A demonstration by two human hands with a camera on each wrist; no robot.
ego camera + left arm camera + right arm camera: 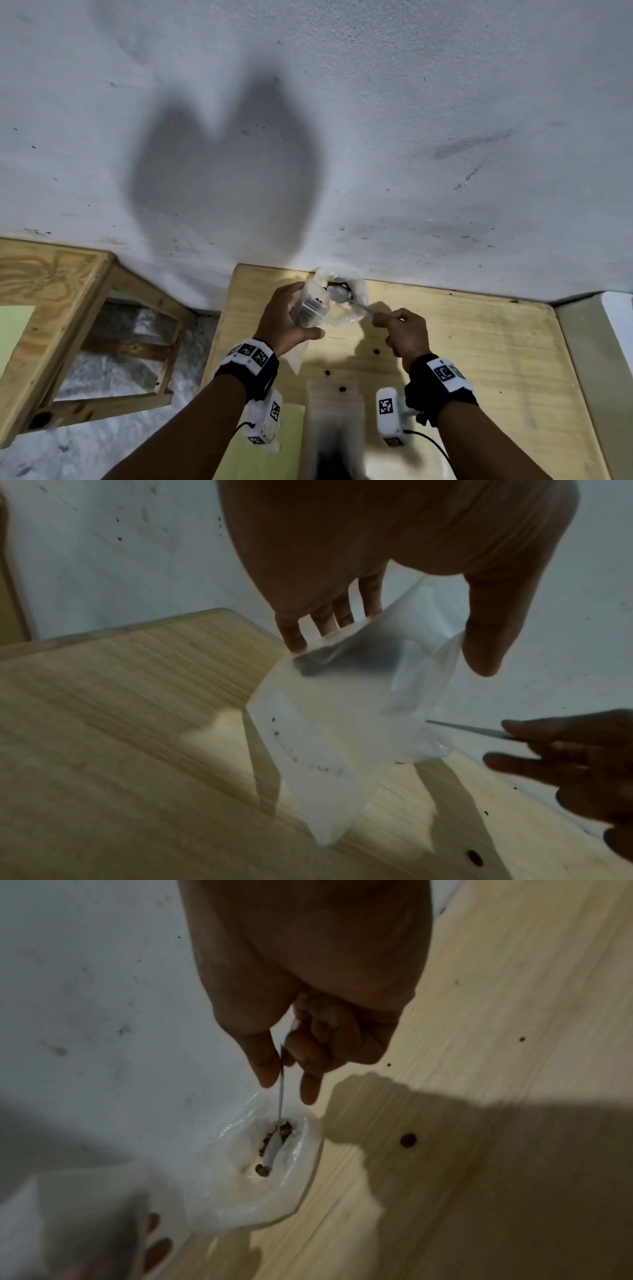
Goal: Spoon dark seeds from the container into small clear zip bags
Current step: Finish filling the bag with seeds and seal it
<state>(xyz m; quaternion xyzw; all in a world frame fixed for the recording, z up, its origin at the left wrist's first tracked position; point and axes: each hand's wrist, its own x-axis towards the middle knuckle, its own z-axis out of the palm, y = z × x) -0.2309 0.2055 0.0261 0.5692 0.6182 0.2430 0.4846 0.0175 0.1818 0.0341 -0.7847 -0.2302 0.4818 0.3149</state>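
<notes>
My left hand [291, 318] holds a small clear zip bag [310, 308] between thumb and fingers, its mouth held apart; the same zip bag [335, 723] hangs down with a few dark specks on it. My right hand [404, 334] pinches the handle of a metal spoon [342, 296]. The spoon [274, 1150] has its bowl down among dark seeds [281, 1130] inside a white plastic seed bag [270, 1185] that sits on the wooden table [462, 342] against the wall. The small bag is just left of the seed bag.
A few loose dark seeds [376, 351] lie on the table near me. A white wall [342, 137] rises right behind the seed bag. A wooden frame [68, 325] stands off the table's left edge. A blurred pale object [329, 411] lies near the front.
</notes>
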